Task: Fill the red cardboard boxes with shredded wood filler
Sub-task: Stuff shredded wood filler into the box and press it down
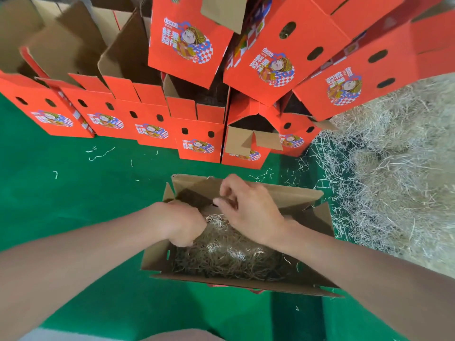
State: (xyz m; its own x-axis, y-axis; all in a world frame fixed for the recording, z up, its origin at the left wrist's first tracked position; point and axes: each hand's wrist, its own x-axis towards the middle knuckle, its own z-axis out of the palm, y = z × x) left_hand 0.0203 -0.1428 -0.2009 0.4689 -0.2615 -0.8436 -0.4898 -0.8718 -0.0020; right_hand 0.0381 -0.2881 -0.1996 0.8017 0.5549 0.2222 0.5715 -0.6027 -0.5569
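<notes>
1. Hands first: both forearms reach in from the bottom corners and meet over the open box (pixel 157 263) in the middle of the green mat (pixel 73 193).
2. Left hand (pixel 181 223) is balled, back up, fingers curled down into the filler (pixel 229 257) at the box's left side and clamped on a clump of it.
3. Right hand (pixel 252 209) hangs above the far side of the box, wrist bent, fingers hooked and thumb close to forefinger; I cannot tell whether they pinch any strands.
4. Filler inside is a springy tangle of thin, pale, curly shreds that covers the box bottom.
5. Box inside is plain brown corrugated card, flaps standing up, with a small slot in the left wall.
6. Pile (pixel 394 173) of the same shreds lies to the right on the mat; stray bits (pixel 99 153) dot the green.
7. Red boxes (pixel 198 143) stand in a row behind, more stacked tilted on top, each with oval holes.
8. Print on them: white Chinese characters beside a cartoon figure on blue-and-white checks; the small wording above is too small to read.
</notes>
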